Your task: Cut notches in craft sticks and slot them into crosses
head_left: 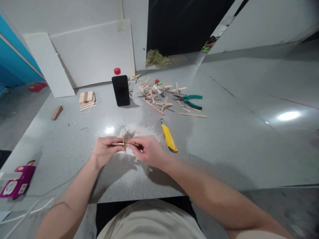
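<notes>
Cross (124, 143) of thin wooden sticks, held low over the near part of the grey table (224, 139), above a whitish patch (147, 131). Left hand (106, 151): thumb and fingers pinched on one end of the lengthwise stick. Right hand (148, 149): thumb and forefinger clamped on the same stick, just beyond the crossing; what the curled fingers conceal cannot be told. Progress, as judged from the layout: several pieces in the pile (164, 105) look finished; the held one has its sticks crossed, though whether they are fixed is not visible; the stack (87, 99) appears unused, so material remains. Counts, in descending size: one table; at least two white boards (92, 56), leaning; two hands; one magenta device (25, 181) at the left edge; one black phone (121, 91), upright; one pair of green pliers (190, 99); one yellow knife (168, 136), right of the hands; one stack, its sticks too fine to number; at least three crossed pieces in the pile, the others overlapping; one long loose stick (193, 115) near the pliers; one brown block (56, 113); one red cap (117, 71) behind the phone.
</notes>
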{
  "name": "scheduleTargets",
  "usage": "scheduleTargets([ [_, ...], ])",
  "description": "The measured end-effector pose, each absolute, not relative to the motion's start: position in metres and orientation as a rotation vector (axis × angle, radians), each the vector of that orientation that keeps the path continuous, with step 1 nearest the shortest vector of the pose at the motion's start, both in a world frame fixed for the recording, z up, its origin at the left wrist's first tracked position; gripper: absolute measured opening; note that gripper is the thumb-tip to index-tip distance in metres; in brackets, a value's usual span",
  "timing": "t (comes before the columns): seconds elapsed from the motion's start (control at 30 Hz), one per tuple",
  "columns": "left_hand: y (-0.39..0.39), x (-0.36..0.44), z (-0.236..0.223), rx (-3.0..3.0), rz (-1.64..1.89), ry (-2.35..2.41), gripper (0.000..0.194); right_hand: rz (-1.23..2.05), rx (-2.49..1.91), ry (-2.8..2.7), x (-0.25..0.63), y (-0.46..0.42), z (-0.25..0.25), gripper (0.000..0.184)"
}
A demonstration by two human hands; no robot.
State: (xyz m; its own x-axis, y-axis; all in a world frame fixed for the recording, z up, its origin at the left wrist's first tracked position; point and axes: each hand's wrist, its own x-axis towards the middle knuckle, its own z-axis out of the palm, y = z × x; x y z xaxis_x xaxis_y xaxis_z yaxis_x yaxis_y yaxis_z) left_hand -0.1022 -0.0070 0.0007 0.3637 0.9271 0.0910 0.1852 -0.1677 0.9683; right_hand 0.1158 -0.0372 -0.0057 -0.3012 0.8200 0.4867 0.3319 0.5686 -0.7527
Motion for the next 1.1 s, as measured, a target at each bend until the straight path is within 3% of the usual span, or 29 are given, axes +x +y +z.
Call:
scheduleTargets([
  [0.17, 0.001, -0.111, 0.01, 1.642, 0.843, 0.928, 0.053, 0.693, -0.818, -1.977, 0.128, -0.023, -0.005, 0.02],
  [0.37, 0.003, -0.113, 0.01, 1.617, 0.67, 0.909, 0.04, 0.649, -0.721, -2.088, 0.144, -0.008, -0.007, 0.024],
  [0.73, -0.009, -0.098, -0.003, 1.366, 0.528, 0.825, 0.063, 0.471, -0.76, -2.185, 0.151, -0.006, -0.009, 0.035],
  [1.0, -0.008, -0.099, -0.002, 1.268, 0.601, 0.907, 0.066, 0.438, -1.072, -2.099, 0.148, -0.003, -0.016, 0.045],
  [1.1, -0.005, -0.102, 0.001, 1.265, 0.678, 0.961, 0.07, 0.404, -1.352, -2.029, 0.15, 0.004, -0.024, 0.036],
])
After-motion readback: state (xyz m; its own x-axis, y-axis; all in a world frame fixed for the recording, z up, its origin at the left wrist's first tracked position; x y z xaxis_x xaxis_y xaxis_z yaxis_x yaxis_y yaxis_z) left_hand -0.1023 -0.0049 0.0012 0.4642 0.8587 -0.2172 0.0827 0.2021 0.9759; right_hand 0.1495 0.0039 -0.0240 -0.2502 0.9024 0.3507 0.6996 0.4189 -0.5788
